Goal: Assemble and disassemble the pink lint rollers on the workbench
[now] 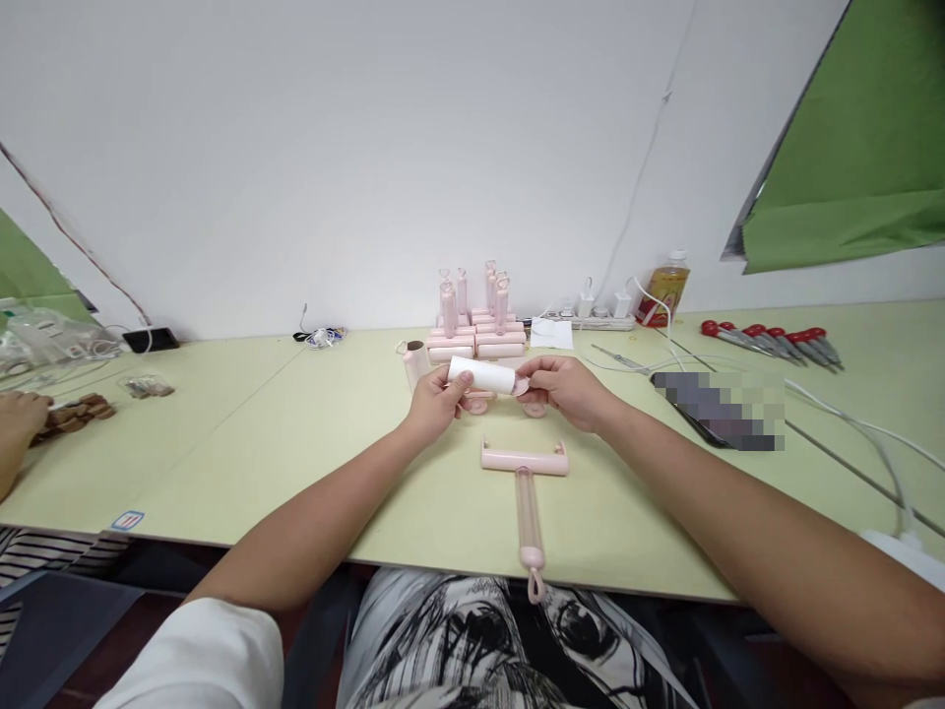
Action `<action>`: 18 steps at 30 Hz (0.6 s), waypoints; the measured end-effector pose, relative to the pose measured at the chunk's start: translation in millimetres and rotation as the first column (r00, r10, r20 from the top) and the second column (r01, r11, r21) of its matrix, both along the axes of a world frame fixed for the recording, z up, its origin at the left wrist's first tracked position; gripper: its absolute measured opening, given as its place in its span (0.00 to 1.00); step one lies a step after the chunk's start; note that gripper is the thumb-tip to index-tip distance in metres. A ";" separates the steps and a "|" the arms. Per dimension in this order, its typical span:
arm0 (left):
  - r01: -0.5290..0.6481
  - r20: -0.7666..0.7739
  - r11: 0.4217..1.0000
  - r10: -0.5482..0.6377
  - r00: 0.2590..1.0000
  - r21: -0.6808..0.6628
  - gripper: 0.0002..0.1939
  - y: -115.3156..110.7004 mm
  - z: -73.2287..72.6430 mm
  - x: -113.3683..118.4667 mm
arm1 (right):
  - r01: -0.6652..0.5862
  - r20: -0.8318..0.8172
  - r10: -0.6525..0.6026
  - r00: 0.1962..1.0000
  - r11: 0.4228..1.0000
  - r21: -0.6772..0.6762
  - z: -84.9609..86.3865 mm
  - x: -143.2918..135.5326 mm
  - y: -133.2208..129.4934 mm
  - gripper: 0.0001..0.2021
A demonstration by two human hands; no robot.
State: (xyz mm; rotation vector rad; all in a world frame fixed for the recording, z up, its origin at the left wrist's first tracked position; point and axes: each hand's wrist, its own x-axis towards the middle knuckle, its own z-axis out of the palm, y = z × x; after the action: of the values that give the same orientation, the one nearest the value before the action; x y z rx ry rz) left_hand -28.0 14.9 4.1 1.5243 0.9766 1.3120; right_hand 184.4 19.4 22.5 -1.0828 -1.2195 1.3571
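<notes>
My left hand [437, 402] is wrapped round the left end of a white roll [483, 376], held above the table. At the roll's right end my right hand [557, 387] pinches a small pink end piece [522, 384]. Below them a pink T-shaped roller handle [526, 460] lies on the table, its clear grip and loop pointing toward me over the front edge. Behind my hands stand several assembled pink rollers [500, 340] with upright handles. A pink tube [414, 362] stands just left of them. More round pink pieces [535, 409] show under my hands.
On the right are a phone [709, 409], white cables, scissors [620, 358], a bottle [662, 290] and several red-capped tools [772, 340]. A power strip [601, 321] and white paper [551, 333] lie behind. At far left, another person's hand [21, 423] touches brown pieces [78, 414].
</notes>
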 end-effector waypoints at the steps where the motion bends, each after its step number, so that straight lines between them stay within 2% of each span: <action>1: -0.003 -0.006 1.000 0.003 1.000 0.003 0.23 -0.1 -0.6 0.7 | 0.018 0.008 -0.018 1.000 0.999 -0.046 0.2 -0.6 -0.2 0.06; 5: -0.012 -0.020 1.000 0.012 1.000 0.025 0.21 -1.5 -1.5 2.4 | 0.007 0.011 -0.005 1.000 0.989 -0.144 1.0 0.4 0.2 0.06; 9: -0.017 -0.020 0.999 0.018 1.000 0.038 0.21 -2.8 0.2 1.9 | -0.018 0.018 0.020 1.000 0.992 -0.127 1.6 8.1 5.6 0.03; 14: -0.020 0.010 0.999 0.019 1.000 0.027 0.21 -2.6 1.6 0.3 | 0.071 0.314 -0.063 0.947 0.997 -0.015 -2.9 25.5 18.9 0.02; 18: -0.020 0.017 1.000 0.020 1.000 0.024 0.22 -2.9 2.4 -0.2 | 0.145 0.541 -0.109 0.834 0.989 -0.024 -10.5 42.5 29.1 0.05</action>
State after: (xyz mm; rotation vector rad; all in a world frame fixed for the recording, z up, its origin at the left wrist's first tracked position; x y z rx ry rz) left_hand -28.2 12.0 6.5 1.5230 0.9711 1.3529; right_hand 226.8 48.5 12.0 -1.6370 -1.4753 1.0184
